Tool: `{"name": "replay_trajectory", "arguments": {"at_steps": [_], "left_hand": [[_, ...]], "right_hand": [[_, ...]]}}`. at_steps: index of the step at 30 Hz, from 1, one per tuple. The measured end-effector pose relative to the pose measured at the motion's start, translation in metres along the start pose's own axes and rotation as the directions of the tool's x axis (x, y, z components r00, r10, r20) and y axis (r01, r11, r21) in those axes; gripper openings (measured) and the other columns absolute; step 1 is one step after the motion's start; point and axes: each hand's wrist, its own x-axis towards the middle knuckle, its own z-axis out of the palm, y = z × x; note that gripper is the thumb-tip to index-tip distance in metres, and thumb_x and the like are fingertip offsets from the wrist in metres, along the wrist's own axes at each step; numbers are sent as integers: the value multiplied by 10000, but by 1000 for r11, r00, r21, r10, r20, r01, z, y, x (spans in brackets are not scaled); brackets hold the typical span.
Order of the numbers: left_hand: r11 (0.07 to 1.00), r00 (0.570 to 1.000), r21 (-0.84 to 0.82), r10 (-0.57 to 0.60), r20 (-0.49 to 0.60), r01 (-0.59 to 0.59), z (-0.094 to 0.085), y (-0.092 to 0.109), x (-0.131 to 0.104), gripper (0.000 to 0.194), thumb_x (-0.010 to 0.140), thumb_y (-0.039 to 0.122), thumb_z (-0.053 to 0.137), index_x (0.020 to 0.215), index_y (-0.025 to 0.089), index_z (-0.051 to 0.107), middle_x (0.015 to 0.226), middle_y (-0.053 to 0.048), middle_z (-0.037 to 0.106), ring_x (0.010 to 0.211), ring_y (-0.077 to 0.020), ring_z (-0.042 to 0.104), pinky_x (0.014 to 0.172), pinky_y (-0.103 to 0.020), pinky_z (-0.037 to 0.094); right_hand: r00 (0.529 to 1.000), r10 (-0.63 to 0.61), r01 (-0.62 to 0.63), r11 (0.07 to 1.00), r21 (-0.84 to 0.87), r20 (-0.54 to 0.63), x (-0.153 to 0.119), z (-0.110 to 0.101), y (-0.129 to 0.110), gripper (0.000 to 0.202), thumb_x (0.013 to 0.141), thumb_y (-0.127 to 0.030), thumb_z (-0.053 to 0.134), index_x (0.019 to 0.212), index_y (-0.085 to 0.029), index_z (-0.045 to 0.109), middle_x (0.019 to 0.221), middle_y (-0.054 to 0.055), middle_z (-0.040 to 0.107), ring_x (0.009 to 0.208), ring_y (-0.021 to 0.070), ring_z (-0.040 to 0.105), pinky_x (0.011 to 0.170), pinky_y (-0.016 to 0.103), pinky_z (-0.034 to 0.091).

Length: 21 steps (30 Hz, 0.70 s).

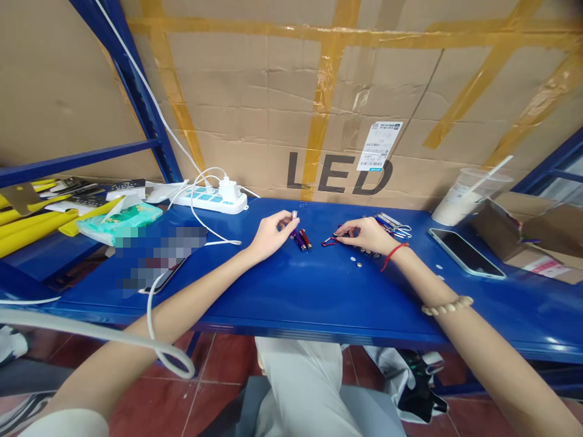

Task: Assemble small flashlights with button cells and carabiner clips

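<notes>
My left grip (pixel 273 235) pinched a small cylinder (pixel 294 215), its silvery end showing above my thumb, just left of the purple tube (pixel 299 241) and red tube (pixel 306 239) on the tabletop (pixel 273 297). My right grip (pixel 364 235) had its fingertips close together by the red clip (pixel 328 242) — I couldn't tell what they pinched. A loose fingertip hold could have dropped the cylinder; a brush from my right wrist could have scattered the little discs (pixel 359 264) on its near side.

Tubes (pixel 305 238) left of carabiner (pixel 328 244); cup (pixel 467 197) behind phone (pixel 467 252).
</notes>
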Motion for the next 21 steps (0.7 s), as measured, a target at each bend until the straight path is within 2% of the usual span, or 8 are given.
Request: {"name": "replay_trajectory", "arguments": {"at_steps": [8, 11, 13, 16, 18, 21], "left_hand": [[998, 991, -50, 56, 125, -50, 8, 12, -10, 231, 870, 331, 435, 916, 182, 604, 787, 2, 632, 706, -134, 575, 693, -214, 417], [995, 987, -93, 54, 152, -40, 8, 12, -12, 239, 887, 319, 403, 960, 189, 590, 843, -12, 647, 774, -145, 600, 728, -221, 424], [995, 985, -91, 47, 164, -32, 8, 10, -12, 250, 894, 325, 390, 973, 195, 588, 856, -16, 653, 781, -150, 604, 731, -229, 427], [998, 982, -4, 64, 178, -64, 8, 4, -11, 245, 889, 337, 412, 974, 206, 601, 878, -25, 659, 745, -156, 592, 718, -248, 429], [988, 974, 73, 117, 195, -133, 9, 0, -11, 229, 882, 338, 439, 963, 212, 612, 909, -33, 665, 762, -164, 584, 740, -260, 428], [955, 947, 154, 211, 241, -252, 10, -2, -11, 213, 883, 331, 454, 953, 217, 620, 935, -40, 668, 833, -172, 577, 799, -273, 420]], "right_hand": [[999, -24, 23, 999, -42, -22, 1, 3, -11, 195, 766, -351, 590, 833, -215, 712, 791, 26, 706, 649, 170, 620, 622, 265, 472], [999, -47, 46, 997, -57, -18, 1, 5, -13, 190, 789, -322, 560, 852, -214, 703, 794, 23, 702, 628, 160, 607, 614, 267, 468], [996, -74, 72, 997, -36, -55, 1, 7, -15, 198, 795, -329, 554, 851, -209, 702, 790, 30, 695, 623, 160, 594, 612, 276, 465], [972, -34, 62, 992, 111, -234, 0, 8, -26, 225, 790, -368, 577, 845, -187, 700, 789, 47, 688, 582, 149, 560, 588, 288, 457], [933, 98, 9, 956, 294, -347, -1, 8, -38, 254, 767, -401, 613, 835, -171, 696, 720, 52, 679, 553, 148, 550, 543, 281, 446], [936, 184, 16, 828, 560, -299, -5, 10, -57, 332, 698, -417, 692, 905, -158, 679, 822, 79, 699, 649, 172, 608, 573, 280, 467]]}}
